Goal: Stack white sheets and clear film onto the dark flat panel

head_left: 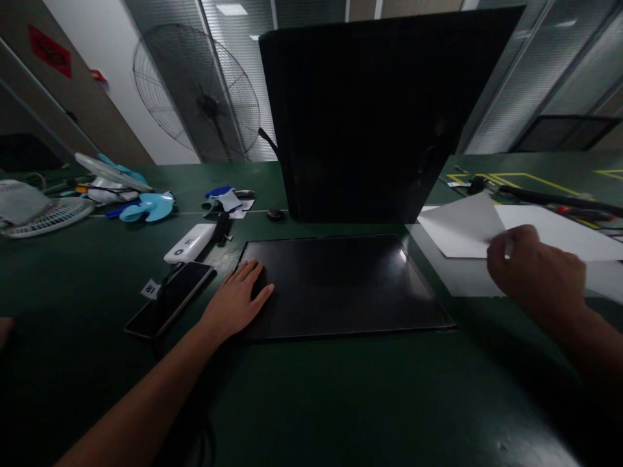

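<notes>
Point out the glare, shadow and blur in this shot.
In the head view, glare marks the panel near its upper right corner; in the head view, the right hand looks slightly blurred; also in the head view, the near part of the table is very dark, save a sheen at bottom right.

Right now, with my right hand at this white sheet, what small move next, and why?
Probably raise the white sheet slightly with your right hand, which seems to pinch its edge; part of the sheet already looks lifted, and your left hand rests on the dark panel.
</notes>
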Motion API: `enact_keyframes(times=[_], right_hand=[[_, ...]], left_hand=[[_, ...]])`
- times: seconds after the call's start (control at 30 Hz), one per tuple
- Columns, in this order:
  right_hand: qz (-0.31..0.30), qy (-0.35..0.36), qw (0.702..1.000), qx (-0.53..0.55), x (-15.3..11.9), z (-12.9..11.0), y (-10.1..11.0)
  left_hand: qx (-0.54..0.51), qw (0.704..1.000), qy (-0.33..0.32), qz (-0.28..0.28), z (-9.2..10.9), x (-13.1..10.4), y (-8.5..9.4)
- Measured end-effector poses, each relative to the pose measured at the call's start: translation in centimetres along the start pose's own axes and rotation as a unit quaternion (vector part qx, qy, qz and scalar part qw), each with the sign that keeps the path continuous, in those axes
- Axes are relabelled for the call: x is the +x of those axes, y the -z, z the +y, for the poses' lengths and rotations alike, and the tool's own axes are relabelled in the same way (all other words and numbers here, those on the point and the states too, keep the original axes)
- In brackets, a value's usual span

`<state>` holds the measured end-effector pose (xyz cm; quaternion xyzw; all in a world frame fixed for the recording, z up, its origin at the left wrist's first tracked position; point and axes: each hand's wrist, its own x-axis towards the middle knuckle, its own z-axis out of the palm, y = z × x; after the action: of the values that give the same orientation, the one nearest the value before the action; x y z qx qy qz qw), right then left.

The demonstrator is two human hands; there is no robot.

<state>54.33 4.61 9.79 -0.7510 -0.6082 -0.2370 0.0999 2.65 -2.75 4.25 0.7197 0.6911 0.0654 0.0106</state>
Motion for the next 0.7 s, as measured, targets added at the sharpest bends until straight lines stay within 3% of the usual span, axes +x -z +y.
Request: enact_keyframes(times=[0.07, 0.17, 0.27, 0.37, 0.47, 0.7], right_hand=[[0.032, 0.054, 0.998, -0.012, -1.6, -1.3, 2.1], [-0.009, 0.195, 0.98, 0.048, -4.5, -4.1, 4.1], [-0.079, 0.37, 0.912, 0.157, -7.3, -8.1, 4.8], [-0.124, 0.483, 0.845, 0.193, -9.3, -12.5, 4.9], [-0.137, 0.537, 0.806, 0.206, -10.7, -16.5, 5.3], [-0.108, 0.58, 0.758, 0.279, -12.6, -23.3, 6.5]], left_hand=[[-0.012, 1.0, 0.001, 0.003, -0.1, 0.1, 0.1], [-0.035, 0.999, 0.012, 0.014, -0.2, 0.1, 0.1], [-0.067, 0.995, 0.055, 0.041, -0.4, 0.0, 0.1], [-0.11, 0.987, 0.096, 0.065, -0.5, -0.1, 0.3], [-0.142, 0.981, 0.108, 0.079, -1.0, 0.0, 0.4], [-0.162, 0.973, 0.102, 0.127, -2.5, 0.4, 0.0]])
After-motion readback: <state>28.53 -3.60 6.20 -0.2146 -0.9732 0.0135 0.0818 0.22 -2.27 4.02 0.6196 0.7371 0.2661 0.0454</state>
